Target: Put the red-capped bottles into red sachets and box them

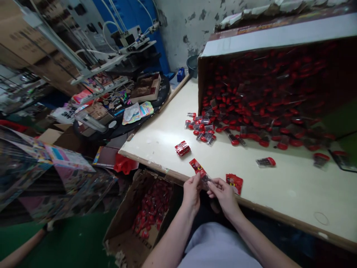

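My left hand (192, 188) and my right hand (224, 194) are close together above the table's front edge. Both pinch one small clear packet (205, 182) with dark contents. A red printed card (196, 166) extends from its upper end, past my left thumb. How card and packet are joined, I cannot make out. By my right wrist, several red cards (234, 182) lie on the table. A small stack of red printed cards (182, 148) sits farther off to the left.
A large cardboard box (245, 39) lies on its side, spilling red-capped clear packets (205, 128) onto the white table (156, 143). Below the edge, an open carton (122, 212) contains red packets. A machine with a round black table (119, 115) stands left. Another person's arm (26, 245) shows lower left.
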Motion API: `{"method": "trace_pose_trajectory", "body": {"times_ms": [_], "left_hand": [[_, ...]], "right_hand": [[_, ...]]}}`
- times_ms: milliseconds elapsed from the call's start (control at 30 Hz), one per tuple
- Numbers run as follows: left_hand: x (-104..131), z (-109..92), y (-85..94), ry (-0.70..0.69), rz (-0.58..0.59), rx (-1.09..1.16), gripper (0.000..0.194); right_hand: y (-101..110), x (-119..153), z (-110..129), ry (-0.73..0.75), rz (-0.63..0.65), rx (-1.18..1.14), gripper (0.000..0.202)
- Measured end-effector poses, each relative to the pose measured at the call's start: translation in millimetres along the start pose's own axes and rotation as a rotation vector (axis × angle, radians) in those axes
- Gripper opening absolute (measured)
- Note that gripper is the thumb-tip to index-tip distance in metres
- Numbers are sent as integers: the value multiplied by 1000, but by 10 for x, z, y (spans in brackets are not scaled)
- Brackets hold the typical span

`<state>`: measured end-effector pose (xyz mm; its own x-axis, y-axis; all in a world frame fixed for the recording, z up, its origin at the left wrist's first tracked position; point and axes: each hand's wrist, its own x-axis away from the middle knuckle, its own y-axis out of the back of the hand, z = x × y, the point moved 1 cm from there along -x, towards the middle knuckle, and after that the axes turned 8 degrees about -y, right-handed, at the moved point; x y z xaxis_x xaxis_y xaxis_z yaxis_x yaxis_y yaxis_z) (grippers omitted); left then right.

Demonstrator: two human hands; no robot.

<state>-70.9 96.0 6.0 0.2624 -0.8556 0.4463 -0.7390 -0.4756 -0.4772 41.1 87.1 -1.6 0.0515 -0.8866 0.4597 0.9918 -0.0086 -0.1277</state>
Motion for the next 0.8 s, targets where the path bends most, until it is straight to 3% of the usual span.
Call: {"method": "trace_pose_trajectory", "body": {"times_ms": [133,367,567,800], "left_hand": [[13,-132,95,0,37,13,36],[18,-308,161,-39,-66,-32,31],[36,-181,58,-90,-151,-20,26],[52,-45,-118,-55,-99,-43,25]], "right_hand": [[-128,-32,-8,-101,66,-146,33],[-268,-41,-31,8,83,-42,34],[-116,45,39,182,-33,229,29],[105,84,88,280,-149,357,24]]}}
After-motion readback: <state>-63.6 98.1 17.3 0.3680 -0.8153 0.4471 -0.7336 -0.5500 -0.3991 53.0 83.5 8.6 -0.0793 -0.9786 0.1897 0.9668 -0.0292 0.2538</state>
